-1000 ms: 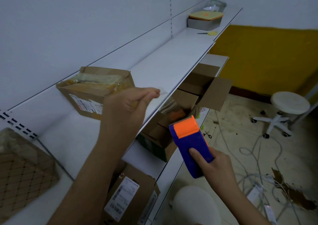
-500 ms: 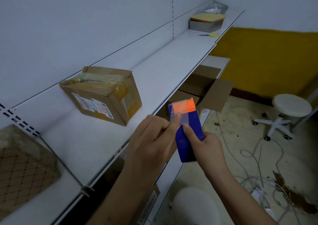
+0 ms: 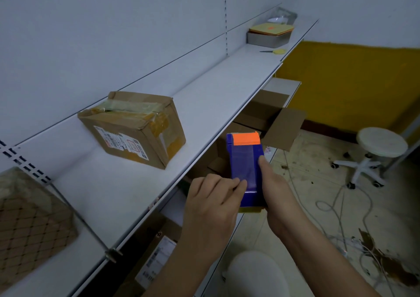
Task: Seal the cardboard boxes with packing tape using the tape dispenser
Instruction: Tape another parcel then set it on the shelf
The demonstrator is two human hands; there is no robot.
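A blue tape dispenser (image 3: 244, 160) with an orange top strip is held upright in front of the shelf edge. My right hand (image 3: 275, 194) grips it from the right, thumb on its face. My left hand (image 3: 211, 203) pinches the clear tape at the dispenser's lower left face. A taped cardboard box (image 3: 134, 126) with a shipping label stands on the white shelf (image 3: 204, 97), left of and beyond both hands. An open cardboard box (image 3: 272, 119) sits on the lower shelf behind the dispenser.
A parcel in netted brown wrap (image 3: 29, 219) lies at the shelf's near left, by a metal divider rod (image 3: 86, 224). A metal tray (image 3: 269, 36) and scissors (image 3: 273, 51) sit far along the shelf. Labelled boxes (image 3: 156, 256) are below. White stools (image 3: 375, 151) and cables are on the floor.
My left hand came off the shelf box and went to the dispenser, then slid down its face with the tape. The dispenser rose and turned upright.
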